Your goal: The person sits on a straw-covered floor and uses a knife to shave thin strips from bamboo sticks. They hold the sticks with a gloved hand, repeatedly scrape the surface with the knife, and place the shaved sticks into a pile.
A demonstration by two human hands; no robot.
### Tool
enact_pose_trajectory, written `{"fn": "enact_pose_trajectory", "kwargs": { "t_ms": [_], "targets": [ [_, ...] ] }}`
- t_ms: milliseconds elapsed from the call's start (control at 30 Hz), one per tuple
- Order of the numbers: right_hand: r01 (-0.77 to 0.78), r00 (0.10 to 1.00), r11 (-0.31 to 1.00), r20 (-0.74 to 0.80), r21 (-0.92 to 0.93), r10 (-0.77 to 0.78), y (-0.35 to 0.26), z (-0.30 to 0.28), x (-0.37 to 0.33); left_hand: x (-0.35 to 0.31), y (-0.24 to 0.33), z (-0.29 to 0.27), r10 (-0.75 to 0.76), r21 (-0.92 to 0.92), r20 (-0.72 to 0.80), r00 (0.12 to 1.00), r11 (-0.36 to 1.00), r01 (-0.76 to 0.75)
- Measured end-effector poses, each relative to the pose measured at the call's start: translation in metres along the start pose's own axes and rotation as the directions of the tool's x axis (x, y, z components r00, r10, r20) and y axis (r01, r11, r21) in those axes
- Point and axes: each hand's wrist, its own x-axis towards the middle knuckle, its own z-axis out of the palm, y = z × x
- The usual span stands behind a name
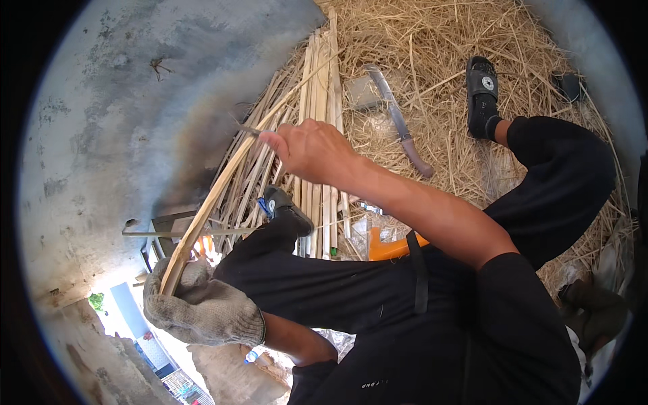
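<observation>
Left of the machete [397, 121] on the straw [432, 34], we have slats [316, 94] and, farther left, our held strip [216, 190]; right, a sandal [481, 84].

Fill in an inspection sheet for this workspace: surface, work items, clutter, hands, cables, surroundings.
Surface: straw strewn thickly over the floor.
Work items: long pale strip, slanting up between the hands; thin blade against it.
Clutter: machete lying on the straw; loose strips; orange object, partly hidden.
Hands: left hand, gloved, grips the strip's lower end; right hand, bare, holds the blade.
Cables: nothing seen.
Surroundings: stained wall at left.
</observation>
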Motion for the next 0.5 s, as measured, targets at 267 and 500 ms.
{"fn": "enact_pose_trajectory", "kwargs": {
  "t_ms": [267,500],
  "targets": [
    [0.045,0.997,0.993,-0.064,-0.105,-0.052,0.011,0.023,0.012,0.007,-0.010,0.000,0.087,0.097,-0.056,0.995,0.992,-0.082],
    [-0.460,0.874,0.782,-0.056,-0.421,0.483,0.171,-0.002,-0.006,-0.001,0.001,-0.005,0.099,0.036,0.004,0.995,0.994,-0.099]
  ]
}}
